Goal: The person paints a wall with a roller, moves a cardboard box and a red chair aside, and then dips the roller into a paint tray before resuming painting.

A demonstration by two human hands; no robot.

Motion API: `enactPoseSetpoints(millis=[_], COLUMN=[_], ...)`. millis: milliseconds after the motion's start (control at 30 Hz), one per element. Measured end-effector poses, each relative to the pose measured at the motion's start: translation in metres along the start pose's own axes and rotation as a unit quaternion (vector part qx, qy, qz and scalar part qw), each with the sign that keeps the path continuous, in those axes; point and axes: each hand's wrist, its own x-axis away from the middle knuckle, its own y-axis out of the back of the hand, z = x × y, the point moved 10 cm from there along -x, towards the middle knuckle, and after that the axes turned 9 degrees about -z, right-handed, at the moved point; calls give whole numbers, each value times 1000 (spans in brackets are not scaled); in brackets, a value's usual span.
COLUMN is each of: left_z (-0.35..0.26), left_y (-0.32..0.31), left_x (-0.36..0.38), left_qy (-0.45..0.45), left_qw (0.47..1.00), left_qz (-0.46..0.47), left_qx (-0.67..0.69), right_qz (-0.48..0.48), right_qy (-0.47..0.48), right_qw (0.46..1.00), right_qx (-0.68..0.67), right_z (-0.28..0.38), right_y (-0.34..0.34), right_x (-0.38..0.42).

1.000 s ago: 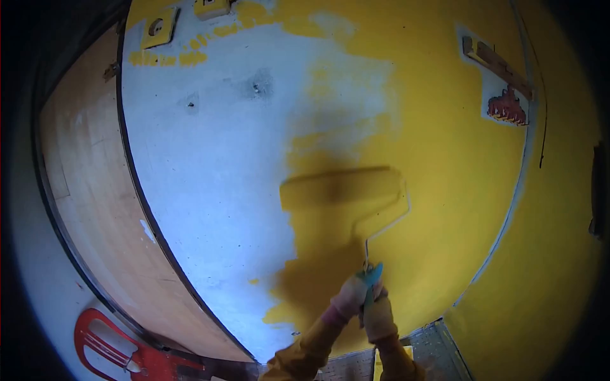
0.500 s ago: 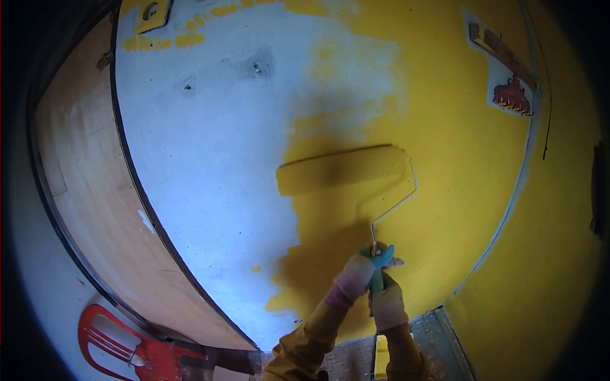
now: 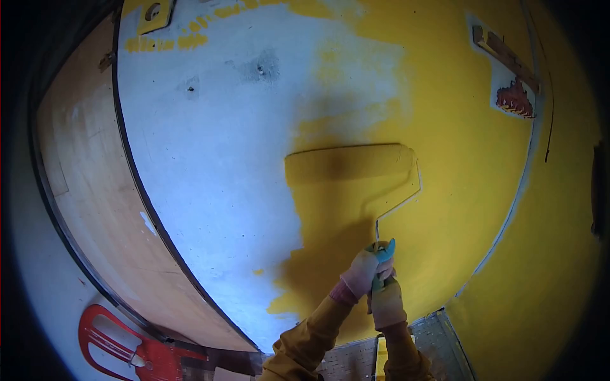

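A wide paint roller (image 3: 348,166) coated in yellow lies against the wall, its thin wire frame bending down on the right side to the handle. Gloved, my left hand (image 3: 365,270) wraps round the top of the handle. Just below and to the right, my right hand (image 3: 386,301), gloved too, is closed round the lower handle. Yellow paint (image 3: 445,190) covers the wall's right part, while the left part is pale blue-white (image 3: 210,171), with a ragged edge between them at the roller's left end.
A yellow socket (image 3: 153,13) sits at the upper left, a wooden strip (image 3: 505,57) at the upper right. Left of the wall stands a wooden door panel (image 3: 108,190). Low down are a red plastic chair (image 3: 155,359) and a yellow object (image 3: 381,359) on the floor.
The roller has shifted slightly right, and its left end is a little higher. Both hands have moved with the handle, my left hand slightly right.
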Motion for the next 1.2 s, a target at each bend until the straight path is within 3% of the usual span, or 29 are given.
enactPoseSetpoints(millis=[33, 100, 167, 233, 300, 367, 400, 467, 567, 600, 700, 733, 767, 833, 867, 900, 967, 1033, 1100, 1167, 1200], left_z=[2, 25, 61, 55, 25, -2, -11, -5, 22, 34, 7, -4, -19, -25, -29, -30, 0, 37, 73, 108, 111], left_y=[3, 11, 39, 36, 18, 4, 0, -2, 12, 19, 1, -7, -18, -35, -42, -46, -52, -51, -43, -40, -52], left_x=[1, 18, 28, 29, 18, 5, 3, 10, 20, 24, 18, 11, 1, 0, 2, 5, 21, 33, 32, 25, 20], left_qy=[5, 14, 78, 93, 38, 28, 15, 37, 78, 102, 51, 58, 55, 53, 28, 2, -4, 9, 9, 64, 78], left_qw=[999, 999, 993, 992, 999, 999, 999, 998, 994, 991, 996, 996, 996, 997, 997, 997, 998, 997, 996, 997, 986], left_qz=[-5, 5, -82, -81, -24, -33, -38, -45, -61, -79, -54, -55, -54, -46, -48, -51, -14, 3, 20, 41, 106], left_qx=[31, 34, 29, 13, -4, 6, 13, -14, -45, -43, -41, -40, -36, -36, -47, -57, -68, -71, -83, -9, 103], right_qz=[0, 70, 82, 64, 59, -6, -4, 40, 19, -25, 11, 5, 4, 28, -6, -9, -61, -63, -59, -53, -74], right_qy=[-1, -180, -162, -154, -158, -15, -17, -300, -373, -116, -165, -96, -102, -85, -345, -341, -214, -300, -340, -376, -403], right_qw=[1000, 981, 983, 986, 986, 1000, 1000, 936, 917, 993, 978, 994, 994, 979, 904, 905, 968, 932, 921, 910, 889], right_qx=[-2, 20, 34, 11, -2, 4, 4, -180, -139, -20, -127, -51, -49, -182, -252, -252, -117, -195, -181, -168, -207], right_z=[2, -25, -25, -28, -37, -21, 0, 14, 5, -19, -32, 3, 4, 45, 40, 29, 6, 11, -11, -25, -30], right_y=[1, -6, -8, -8, -14, -10, -4, -4, 1, -2, -9, 5, 8, 12, 21, 23, 42, 57, 68, 74, 77], right_x=[7, 34, 43, 43, 43, 16, 5, 11, 41, 36, 29, 10, 3, -23, -7, 0, 18, 48, 72, 81, 82])
